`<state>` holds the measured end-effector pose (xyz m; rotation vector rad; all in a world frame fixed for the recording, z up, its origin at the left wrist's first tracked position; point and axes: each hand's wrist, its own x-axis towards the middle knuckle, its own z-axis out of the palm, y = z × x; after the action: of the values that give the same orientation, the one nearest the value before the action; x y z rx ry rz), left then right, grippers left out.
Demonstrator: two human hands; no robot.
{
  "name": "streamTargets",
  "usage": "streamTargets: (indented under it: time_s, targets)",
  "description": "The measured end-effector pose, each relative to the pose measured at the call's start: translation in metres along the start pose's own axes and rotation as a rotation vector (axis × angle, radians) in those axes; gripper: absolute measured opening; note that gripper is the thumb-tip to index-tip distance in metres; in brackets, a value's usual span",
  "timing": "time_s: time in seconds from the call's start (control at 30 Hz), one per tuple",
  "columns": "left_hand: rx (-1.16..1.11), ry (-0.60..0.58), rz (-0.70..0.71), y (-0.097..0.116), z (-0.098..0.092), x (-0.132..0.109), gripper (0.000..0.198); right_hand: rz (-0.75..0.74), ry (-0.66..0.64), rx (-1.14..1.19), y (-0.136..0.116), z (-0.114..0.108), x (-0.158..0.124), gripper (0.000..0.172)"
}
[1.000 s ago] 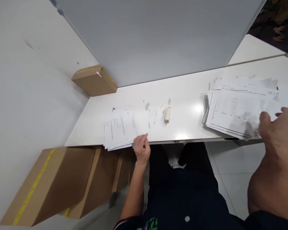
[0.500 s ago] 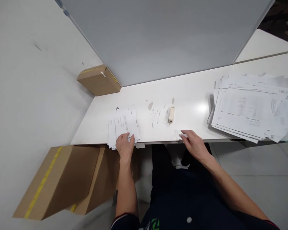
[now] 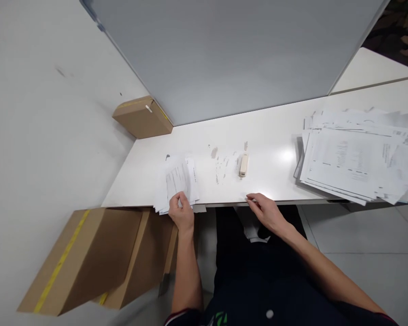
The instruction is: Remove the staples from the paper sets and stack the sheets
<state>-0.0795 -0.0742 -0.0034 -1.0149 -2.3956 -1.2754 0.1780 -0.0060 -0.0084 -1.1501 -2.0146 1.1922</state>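
Observation:
My left hand (image 3: 182, 215) pinches the near edge of a printed sheet (image 3: 177, 179), which is lifted and slightly curved above a small pile of papers (image 3: 161, 197) at the table's front edge. My right hand (image 3: 265, 212) is at the same edge, farther right, with thumb and forefinger together. Something small and pale may be at those fingertips; I cannot make it out. Beyond my right hand lies a small cream oblong object (image 3: 244, 165) that looks like a stapler, touched by neither hand.
A large, uneven stack of printed papers (image 3: 347, 158) covers the right of the white table (image 3: 204, 136). One cardboard box (image 3: 144, 117) stands in the back left corner. Taped cardboard boxes (image 3: 78, 258) are below the table at left. A grey panel (image 3: 241, 54) rises behind.
My left hand has closed on a sheet and raised it off the small pile, moving slightly right. My right hand has shifted left and a little nearer, its fingers drawn together.

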Motion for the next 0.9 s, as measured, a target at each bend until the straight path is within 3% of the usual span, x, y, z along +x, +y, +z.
streamTargets:
  time_s: [0.1, 0.23, 0.37, 0.47, 0.6, 0.67, 0.8, 0.9]
  targets:
    - [-0.118, -0.102, 0.23, 0.022, -0.003, -0.027, 0.017, 0.164, -0.139, 0.341, -0.011, 0.009, 0.002, 0.036]
    - [-0.213, -0.368, 0.517, 0.05, -0.004, -0.067, 0.01, 0.365, -0.296, 0.764, -0.021, 0.023, 0.01, 0.046]
    - [-0.235, -0.573, 0.655, 0.059, -0.005, -0.092, 0.005, 0.32, -0.232, 0.687, -0.014, 0.031, 0.017, 0.035]
    - [-0.24, -0.551, 0.608, 0.046, -0.005, -0.08, 0.007, 0.281, -0.163, 0.566, -0.002, 0.031, 0.015, 0.03]
    - [0.021, -0.248, 0.309, 0.006, -0.001, -0.03, 0.017, 0.341, -0.176, 0.579, 0.01, 0.025, 0.007, 0.035]
    - [0.185, -0.186, 0.222, -0.013, 0.002, -0.006, 0.025, 0.348, -0.173, 0.598, 0.01, 0.023, 0.003, 0.037]
    - [0.319, -0.267, 0.147, -0.033, 0.006, 0.019, 0.039, 0.343, -0.17, 0.569, 0.005, 0.021, 0.0, 0.036]
    - [0.286, -0.324, 0.157, -0.034, 0.002, 0.022, 0.027, 0.342, -0.183, 0.551, 0.003, 0.02, 0.0, 0.037]
